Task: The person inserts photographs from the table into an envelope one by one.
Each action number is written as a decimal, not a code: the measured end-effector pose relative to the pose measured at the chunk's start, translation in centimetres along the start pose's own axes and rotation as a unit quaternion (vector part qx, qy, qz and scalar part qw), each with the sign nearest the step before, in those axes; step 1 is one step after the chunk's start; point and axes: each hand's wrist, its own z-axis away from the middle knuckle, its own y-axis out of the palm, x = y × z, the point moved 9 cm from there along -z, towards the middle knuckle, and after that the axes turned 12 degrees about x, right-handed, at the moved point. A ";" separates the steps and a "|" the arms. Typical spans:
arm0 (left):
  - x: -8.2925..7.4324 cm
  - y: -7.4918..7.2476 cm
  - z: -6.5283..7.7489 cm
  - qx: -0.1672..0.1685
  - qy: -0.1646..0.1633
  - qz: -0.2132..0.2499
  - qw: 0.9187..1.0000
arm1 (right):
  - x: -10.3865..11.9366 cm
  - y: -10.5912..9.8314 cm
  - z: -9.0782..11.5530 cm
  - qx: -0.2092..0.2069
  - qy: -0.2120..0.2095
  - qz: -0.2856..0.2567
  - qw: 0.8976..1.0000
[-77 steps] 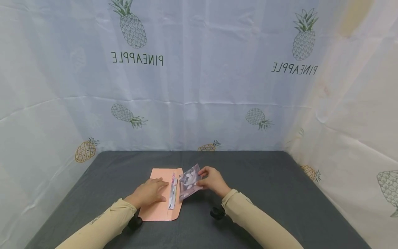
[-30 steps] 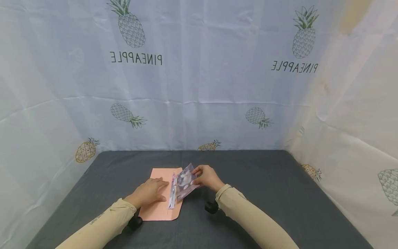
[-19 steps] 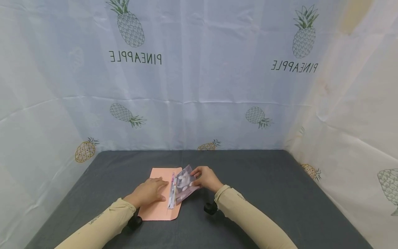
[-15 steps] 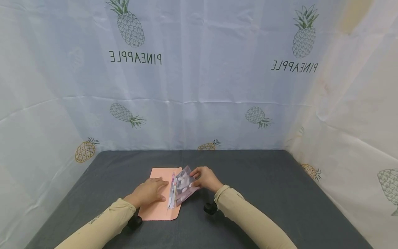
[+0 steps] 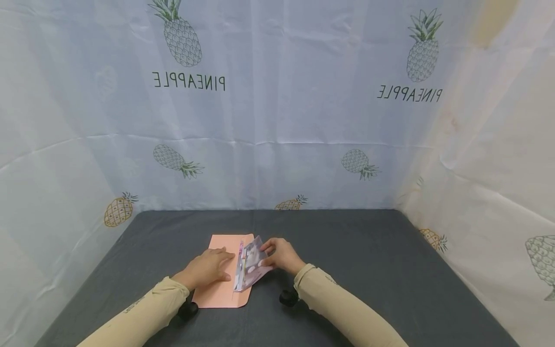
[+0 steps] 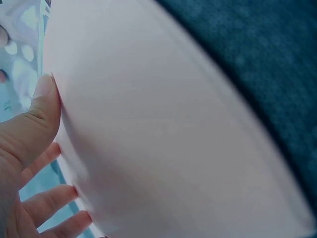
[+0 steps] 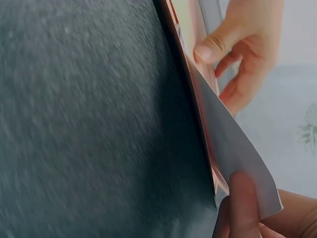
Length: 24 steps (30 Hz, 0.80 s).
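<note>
A pink envelope (image 5: 221,296) lies on the dark tabletop, with a narrow strip of printed paper (image 5: 239,274) showing along its right-hand opening. My left hand (image 5: 205,268) rests on the envelope with fingers spread; the left wrist view shows its thumb and fingertips (image 6: 44,87) along the envelope's edge. Between thumb and fingers my right hand (image 5: 284,255) pinches the right side of a purple-toned photo card (image 5: 253,265). The card is tilted, its left edge down at the opening. In the right wrist view, the card's pale back (image 7: 233,139) shows; whether its edge is inside cannot be told.
Dark cloth (image 5: 368,270) covers the table. White curtains (image 5: 277,111) printed with pineapples stand behind it and at both sides. A small black device (image 5: 288,298) sits under the right wrist, and another black device (image 5: 188,311) under the left.
My right hand has brought the photo card leftward and slightly toward me, from beside the envelope's flap to the strip at the opening. The left hand has stayed in place.
</note>
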 end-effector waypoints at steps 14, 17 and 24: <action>-0.2 -0.2 0.2 0.000 0.002 0.007 1.000 | 0.1 1.5 0.4 -0.017 -0.024 -0.018 0.999; -0.2 -0.2 0.2 -0.001 0.001 0.007 1.000 | 0.0 1.4 0.6 -0.015 -0.027 -0.034 0.999; -0.1 -0.1 0.2 -0.001 -0.002 0.007 1.000 | 0.1 1.2 1.2 -0.009 -0.022 -0.055 0.998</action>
